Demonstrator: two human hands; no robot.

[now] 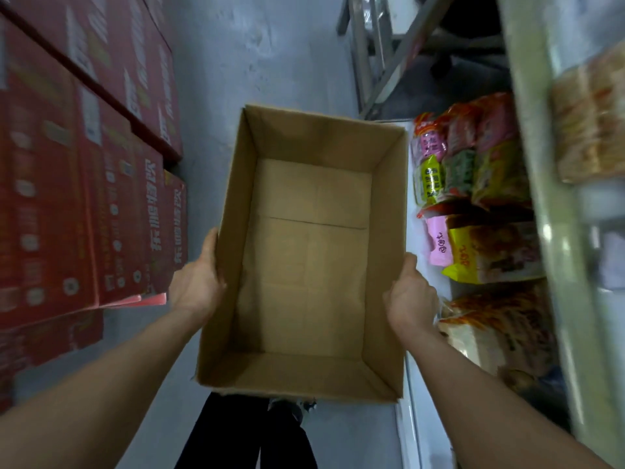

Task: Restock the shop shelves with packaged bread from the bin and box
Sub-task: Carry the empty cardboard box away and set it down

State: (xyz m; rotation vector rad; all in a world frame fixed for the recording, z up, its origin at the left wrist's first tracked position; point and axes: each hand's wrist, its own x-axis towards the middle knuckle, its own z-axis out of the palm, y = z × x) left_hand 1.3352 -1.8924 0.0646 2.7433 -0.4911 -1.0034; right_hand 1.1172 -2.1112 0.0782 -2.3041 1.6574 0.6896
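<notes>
Box (304, 258) gripped at side walls by left hand (196, 282) and right hand (411, 292); fingers hidden behind it.

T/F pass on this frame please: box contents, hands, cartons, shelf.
1. The left hand and right hand hold the cardboard box by opposite sides. True.
2. The cardboard box holds bread packs. False: its bottom is bare.
3. Cartons are stacked on the person's right. False: the red cartons stand on the left.
4. The shelf to the right of the box carries packaged bread. True.
</notes>
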